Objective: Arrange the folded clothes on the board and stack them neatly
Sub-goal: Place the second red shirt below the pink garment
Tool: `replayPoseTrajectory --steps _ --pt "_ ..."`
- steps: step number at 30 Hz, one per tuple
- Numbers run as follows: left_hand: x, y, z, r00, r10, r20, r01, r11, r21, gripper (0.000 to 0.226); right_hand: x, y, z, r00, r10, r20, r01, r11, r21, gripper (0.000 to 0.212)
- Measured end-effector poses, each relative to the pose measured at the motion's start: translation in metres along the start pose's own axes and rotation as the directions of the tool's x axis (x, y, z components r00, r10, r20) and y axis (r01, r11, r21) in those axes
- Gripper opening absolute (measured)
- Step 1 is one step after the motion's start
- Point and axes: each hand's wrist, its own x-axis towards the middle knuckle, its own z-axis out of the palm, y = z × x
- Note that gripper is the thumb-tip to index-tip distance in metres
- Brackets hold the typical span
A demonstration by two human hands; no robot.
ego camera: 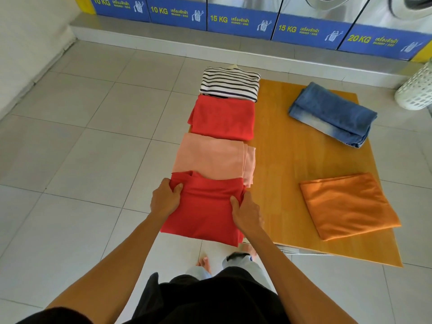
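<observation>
A wooden board (pixel 289 174) lies on the tiled floor. Along its left edge runs a row of folded clothes: a striped shirt (pixel 230 84) farthest, then a red garment (pixel 223 118), a pink one (pixel 212 156), and nearest a red shirt (pixel 205 206). My left hand (pixel 164 198) grips the near red shirt's left edge and my right hand (pixel 245 211) grips its right edge. On the board's right side lie folded blue jeans (pixel 332 113) at the back and a folded orange cloth (pixel 348 204) at the front.
A white perforated laundry basket (pixel 416 90) stands at the far right. A row of washing machines with blue labels (pixel 240 19) sits on a raised step behind the board. My bare feet (pixel 204 263) are just in front of the board.
</observation>
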Motion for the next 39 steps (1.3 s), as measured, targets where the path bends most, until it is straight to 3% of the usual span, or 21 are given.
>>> replayPoseTrajectory --steps 6,12,22,27,32,39 --pt "0.012 0.002 0.0 0.999 0.036 -0.026 -0.034 0.996 0.079 0.037 0.005 0.003 0.006 1.0 -0.01 -0.024 0.011 1.0 0.019 0.033" --pt "0.013 0.007 0.0 0.991 0.07 -0.112 -0.068 0.997 0.025 0.03 -0.001 0.005 0.011 0.993 -0.062 -0.101 0.076 0.986 0.149 0.033" --pt "0.01 0.006 -0.002 0.999 -0.019 -0.032 0.02 0.999 0.027 0.043 0.005 0.011 0.005 0.998 -0.069 -0.011 0.069 0.976 0.209 0.04" --pt "-0.005 0.01 -0.003 0.996 -0.04 -0.078 0.04 0.999 -0.006 0.048 0.004 0.012 0.0 0.999 -0.046 -0.022 0.049 0.972 0.231 0.04" --pt "-0.029 0.035 0.003 0.967 0.11 -0.23 -0.117 0.993 -0.013 0.052 0.006 0.015 -0.011 0.993 -0.002 -0.114 0.022 0.983 0.181 0.033" --pt "-0.038 0.098 0.027 0.91 0.391 -0.135 -0.404 0.911 -0.083 0.04 0.011 0.008 -0.048 0.971 -0.038 -0.238 0.1 0.961 0.256 0.021"
